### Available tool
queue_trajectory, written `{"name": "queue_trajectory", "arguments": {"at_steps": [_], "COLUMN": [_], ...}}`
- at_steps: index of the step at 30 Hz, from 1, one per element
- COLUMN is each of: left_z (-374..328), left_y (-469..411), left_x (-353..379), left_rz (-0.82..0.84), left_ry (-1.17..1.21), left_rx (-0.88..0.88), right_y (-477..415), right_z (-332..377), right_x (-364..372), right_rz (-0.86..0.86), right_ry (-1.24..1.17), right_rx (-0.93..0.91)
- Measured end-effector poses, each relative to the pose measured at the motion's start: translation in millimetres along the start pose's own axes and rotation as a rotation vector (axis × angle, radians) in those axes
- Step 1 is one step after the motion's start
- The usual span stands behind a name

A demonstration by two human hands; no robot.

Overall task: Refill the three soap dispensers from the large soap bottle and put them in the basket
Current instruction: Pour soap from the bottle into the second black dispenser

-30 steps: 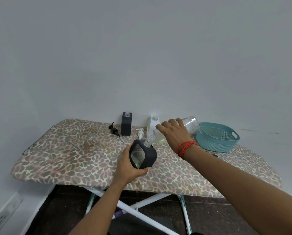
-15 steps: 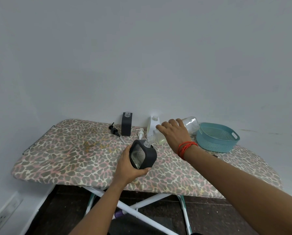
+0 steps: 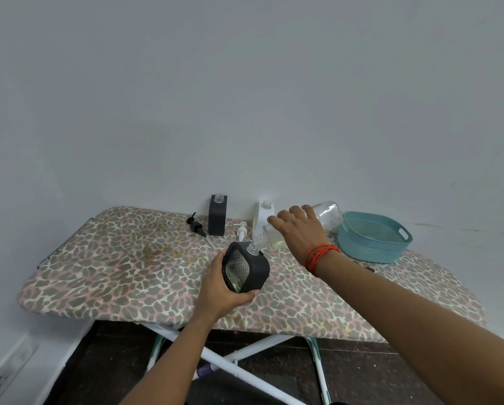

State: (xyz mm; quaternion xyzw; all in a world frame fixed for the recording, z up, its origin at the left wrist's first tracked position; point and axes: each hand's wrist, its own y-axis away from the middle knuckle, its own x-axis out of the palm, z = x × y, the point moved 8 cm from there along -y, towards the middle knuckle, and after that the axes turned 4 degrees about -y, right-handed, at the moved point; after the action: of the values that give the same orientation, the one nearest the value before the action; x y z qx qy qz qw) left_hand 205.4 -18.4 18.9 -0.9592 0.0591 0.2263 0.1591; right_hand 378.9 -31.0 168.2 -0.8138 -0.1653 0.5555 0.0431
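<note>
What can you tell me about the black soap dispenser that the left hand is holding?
The black soap dispenser is a rounded, squarish bottle in a matte dark casing, with a clear ribbed window on its side. Its pump is off, leaving a clear neck open at the top. It is tilted, raised above the ironing board, with the left hand in a grip around its base. The large soap bottle, tipped by the right hand, meets its neck.

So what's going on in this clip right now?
A person is refilling soap dispensers on an ironing board. The left hand holds a tilted black dispenser, while the right hand tips the large clear soap bottle, its neck at the dispenser's opening. Another black dispenser and a white one stand uncapped behind. The teal basket holds no dispensers.
</note>
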Motion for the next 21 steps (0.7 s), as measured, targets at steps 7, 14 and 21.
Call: {"name": "queue_trajectory", "arguments": {"at_steps": [7, 14, 21], "left_z": [-0.7, 2.6, 0.1], "left_y": [0.0, -0.2, 0.2], "left_x": [-0.4, 0.4, -0.4], "left_rz": [-0.004, 0.005, 0.002], "left_ry": [-0.014, -0.018, -0.013], "left_rx": [-0.002, -0.025, -0.019], "right_y": [0.3, -0.2, -0.7], "right_z": [0.2, 1.4, 1.7], "right_x": [0.3, -0.9, -0.5], "right_rz": [0.004, -0.003, -0.009], "right_ry": [0.006, 0.02, 0.03], "right_rx": [0.002, -0.006, -0.006]}}
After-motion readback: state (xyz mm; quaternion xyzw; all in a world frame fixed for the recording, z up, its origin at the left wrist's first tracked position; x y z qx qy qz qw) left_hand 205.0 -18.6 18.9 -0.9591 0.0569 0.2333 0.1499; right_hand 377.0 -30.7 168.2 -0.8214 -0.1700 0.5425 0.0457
